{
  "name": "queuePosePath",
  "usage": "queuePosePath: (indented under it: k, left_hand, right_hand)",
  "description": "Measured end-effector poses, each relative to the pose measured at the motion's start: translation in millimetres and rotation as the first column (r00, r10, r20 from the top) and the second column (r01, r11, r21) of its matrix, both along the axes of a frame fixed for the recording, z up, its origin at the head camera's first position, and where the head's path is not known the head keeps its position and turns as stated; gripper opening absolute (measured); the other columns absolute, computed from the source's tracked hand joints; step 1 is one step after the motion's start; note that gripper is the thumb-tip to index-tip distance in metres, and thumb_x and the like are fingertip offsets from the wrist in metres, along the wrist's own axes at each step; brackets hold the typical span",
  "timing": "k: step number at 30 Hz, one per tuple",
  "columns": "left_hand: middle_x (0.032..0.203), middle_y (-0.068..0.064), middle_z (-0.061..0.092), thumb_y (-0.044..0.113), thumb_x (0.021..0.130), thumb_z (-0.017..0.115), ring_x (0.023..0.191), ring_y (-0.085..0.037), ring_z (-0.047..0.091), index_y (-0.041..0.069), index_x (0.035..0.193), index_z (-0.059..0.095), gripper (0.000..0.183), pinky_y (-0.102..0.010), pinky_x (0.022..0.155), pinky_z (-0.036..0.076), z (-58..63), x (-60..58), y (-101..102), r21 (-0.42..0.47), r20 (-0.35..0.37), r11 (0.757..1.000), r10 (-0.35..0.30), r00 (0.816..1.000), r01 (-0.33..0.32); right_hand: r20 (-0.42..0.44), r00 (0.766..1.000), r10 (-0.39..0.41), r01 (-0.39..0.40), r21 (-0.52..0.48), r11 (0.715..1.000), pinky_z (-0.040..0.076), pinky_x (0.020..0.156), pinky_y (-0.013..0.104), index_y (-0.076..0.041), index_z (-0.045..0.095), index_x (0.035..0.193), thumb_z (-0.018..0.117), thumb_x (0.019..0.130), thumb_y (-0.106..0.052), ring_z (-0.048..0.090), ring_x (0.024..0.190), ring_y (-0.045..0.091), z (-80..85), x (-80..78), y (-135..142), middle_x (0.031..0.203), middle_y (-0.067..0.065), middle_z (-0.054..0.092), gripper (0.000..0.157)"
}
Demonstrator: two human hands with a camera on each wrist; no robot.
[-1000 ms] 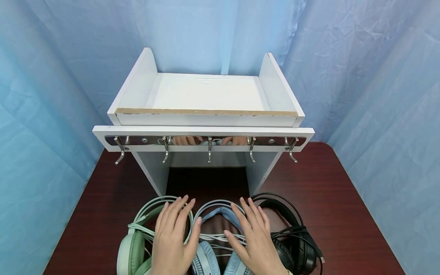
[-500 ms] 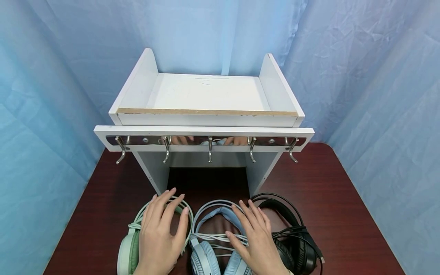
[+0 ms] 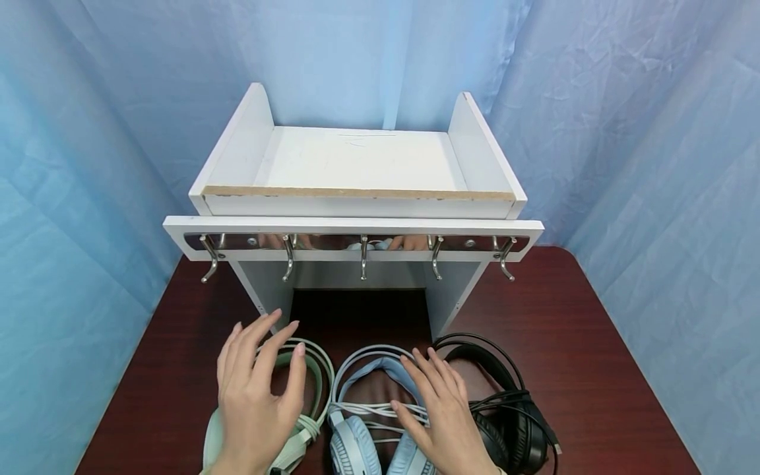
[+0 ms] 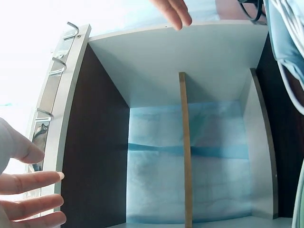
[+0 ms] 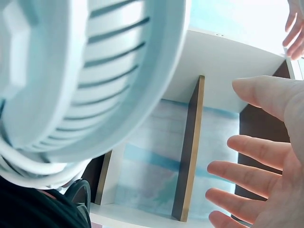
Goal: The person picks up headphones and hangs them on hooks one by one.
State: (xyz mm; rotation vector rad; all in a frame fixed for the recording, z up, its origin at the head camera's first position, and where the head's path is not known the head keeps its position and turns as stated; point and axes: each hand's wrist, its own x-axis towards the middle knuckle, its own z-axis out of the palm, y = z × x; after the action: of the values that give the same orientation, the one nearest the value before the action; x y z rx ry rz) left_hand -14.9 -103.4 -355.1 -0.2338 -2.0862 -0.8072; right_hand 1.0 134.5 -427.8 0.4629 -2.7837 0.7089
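Observation:
Three pairs of headphones lie in a row at the front of the table. My left hand (image 3: 255, 389) is over the pale green headphones (image 3: 214, 439), its fingers spread and slightly bent, holding nothing. It covers much of their left side. My right hand (image 3: 439, 412) hovers with straight, parted fingers between the light blue headphones (image 3: 356, 448) and the black headphones (image 3: 522, 435), overlapping the blue pair's right side. Bundled white cable crosses the blue pair. In the right wrist view, a pale blue ear cup (image 5: 118, 71) looms large beside the right hand's fingers (image 5: 251, 178).
Behind the headphones stands a white shelf unit (image 3: 362, 206) with an open top tray. Along its front rail runs a metal strip with several hooks (image 3: 363, 257). Blue curtains (image 3: 653, 165) surround the dark red table (image 3: 594, 369).
My left hand has moved left and a little forward, from between the green and blue headphones to over the green pair. The right hand has barely moved.

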Motion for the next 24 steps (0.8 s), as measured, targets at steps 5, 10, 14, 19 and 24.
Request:
queuePosePath:
  k: [5, 10, 14, 19, 24]
  left_hand:
    - [0.116, -0.017, 0.061, 0.031, 0.094, 0.05, 0.11, -0.032, 0.053, 0.001, 0.106, 0.068, 0.037, -0.047, 0.107, 0.027, 7.2, -3.9, -5.5, 0.009, -0.026, 1.0, 0.021, 0.999, -0.021]
    - [0.12, -0.019, 0.059, 0.033, 0.095, 0.049, 0.113, -0.033, 0.052, 0.0, 0.113, 0.064, 0.041, -0.045, 0.107, 0.028, 13.5, -6.2, -10.2, -0.002, -0.036, 1.0, 0.023, 0.999, -0.024]
    - [0.126, -0.02, 0.056, 0.035, 0.095, 0.048, 0.118, -0.034, 0.05, 0.0, 0.12, 0.06, 0.045, -0.045, 0.109, 0.027, 18.7, -8.4, -14.5, -0.011, -0.042, 1.0, 0.029, 0.999, -0.029]
    - [0.131, -0.02, 0.052, 0.036, 0.095, 0.047, 0.121, -0.035, 0.047, 0.0, 0.124, 0.058, 0.047, -0.045, 0.11, 0.027, 24.1, -10.9, -19.5, -0.02, -0.043, 0.999, 0.029, 0.999, -0.03]
    - [0.133, -0.022, 0.05, 0.035, 0.095, 0.047, 0.125, -0.035, 0.045, -0.001, 0.124, 0.057, 0.048, -0.044, 0.111, 0.026, 27.4, -12.7, -20.6, -0.037, -0.064, 0.999, 0.026, 0.998, -0.029]
  right_hand:
    - [-0.007, 1.0, -0.004, 0.004, 0.014, 1.0, 0.029, 0.101, 0.05, -0.029, 0.042, 0.139, 0.068, 0.082, -0.039, 0.033, 0.136, 0.023, -0.9, 0.3, -0.1, 0.141, -0.002, 0.046, 0.063]
    - [-0.006, 1.0, -0.005, 0.005, 0.02, 1.0, 0.031, 0.1, 0.052, -0.027, 0.044, 0.138, 0.069, 0.082, -0.039, 0.033, 0.136, 0.023, -1.4, 0.3, 0.3, 0.14, -0.002, 0.047, 0.062]
    - [-0.002, 1.0, -0.002, 0.002, 0.027, 1.0, 0.033, 0.098, 0.052, -0.026, 0.046, 0.137, 0.069, 0.082, -0.039, 0.034, 0.136, 0.023, -1.8, 0.2, 0.5, 0.141, -0.001, 0.047, 0.061]
    - [0.004, 1.0, -0.008, 0.008, 0.027, 1.0, 0.034, 0.098, 0.054, -0.028, 0.045, 0.137, 0.069, 0.082, -0.039, 0.034, 0.136, 0.023, -2.3, 0.7, 1.1, 0.141, -0.002, 0.046, 0.062]
    - [0.002, 1.0, -0.006, 0.006, 0.023, 1.0, 0.034, 0.098, 0.054, -0.027, 0.046, 0.137, 0.069, 0.081, -0.039, 0.035, 0.135, 0.023, -3.0, 1.1, 1.4, 0.14, -0.001, 0.047, 0.062]
